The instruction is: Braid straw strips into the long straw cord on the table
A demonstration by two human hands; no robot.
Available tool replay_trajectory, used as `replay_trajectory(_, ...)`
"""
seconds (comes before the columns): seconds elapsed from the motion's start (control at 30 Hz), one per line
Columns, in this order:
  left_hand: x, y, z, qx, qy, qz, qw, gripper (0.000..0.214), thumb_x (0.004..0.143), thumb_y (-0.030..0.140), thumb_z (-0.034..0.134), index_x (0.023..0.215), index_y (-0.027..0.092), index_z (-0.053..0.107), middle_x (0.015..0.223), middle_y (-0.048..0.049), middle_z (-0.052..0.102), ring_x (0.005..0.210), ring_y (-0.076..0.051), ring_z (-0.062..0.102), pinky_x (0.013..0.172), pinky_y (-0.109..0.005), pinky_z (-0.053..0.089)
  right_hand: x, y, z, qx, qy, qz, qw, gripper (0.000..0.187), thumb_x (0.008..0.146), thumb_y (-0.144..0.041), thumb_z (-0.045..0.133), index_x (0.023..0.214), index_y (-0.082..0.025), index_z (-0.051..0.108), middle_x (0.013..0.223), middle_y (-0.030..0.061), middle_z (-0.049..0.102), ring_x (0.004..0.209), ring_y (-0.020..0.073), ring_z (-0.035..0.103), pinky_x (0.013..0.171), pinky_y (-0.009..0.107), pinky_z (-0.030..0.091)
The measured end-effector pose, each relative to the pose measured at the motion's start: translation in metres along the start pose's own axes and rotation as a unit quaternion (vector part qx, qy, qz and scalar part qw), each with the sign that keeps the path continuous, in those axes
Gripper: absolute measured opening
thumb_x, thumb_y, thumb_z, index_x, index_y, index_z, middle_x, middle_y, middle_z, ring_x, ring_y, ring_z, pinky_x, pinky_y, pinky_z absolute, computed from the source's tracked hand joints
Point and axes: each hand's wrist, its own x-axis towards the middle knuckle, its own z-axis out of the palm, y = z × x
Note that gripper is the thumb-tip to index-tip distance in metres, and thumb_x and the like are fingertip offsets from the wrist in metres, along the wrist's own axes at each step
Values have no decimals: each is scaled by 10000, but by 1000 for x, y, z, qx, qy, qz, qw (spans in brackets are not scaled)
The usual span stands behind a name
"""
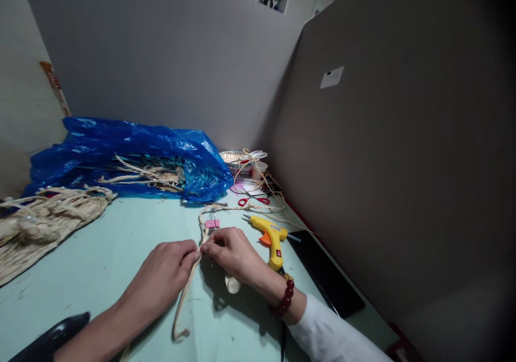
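My left hand (169,265) and my right hand (237,257) meet over the table, both with fingers pinched on a pale plant-fibre cord (184,300). Its loose tail hangs down below my left hand and curls at the tip. Just beyond my fingertips, a pink binder clip (212,224) sits at the cord, which bends there and runs off to the right. Under my right hand shows the pale end of another fibre piece (232,284). A yellow hot glue gun (273,237) lies to the right of my right hand.
A blue plastic bag (137,136) full of dry fibre strips lies at the back left. A woven fibre piece (52,222) covers the left edge. Red-handled scissors (253,201), a basket (231,158) and a flat black device (322,270) lie rightward, beside a grey partition (382,163).
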Motion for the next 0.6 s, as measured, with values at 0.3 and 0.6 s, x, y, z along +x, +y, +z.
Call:
replay_trajectory(0.3,10,-9,-1,-132,10,-43,990,276,712,415,437,524,219,392,526,52,339,572,-143,350,556,-262,247,-4,-5,3,-39,30,-36,998,110,793,-153,576,716,-136,652,617,-9,597,585,94,478,552,202,303)
replay_trajectory(0.6,-4,11,12,-18,69,-22,997,294,809,367,331,585,221,454,566,-2,517,584,-181,478,595,-294,316,-3,0,8,73,58,14,996,172,759,-141,596,677,-115,745,581,19,623,588,111,488,559,208,337)
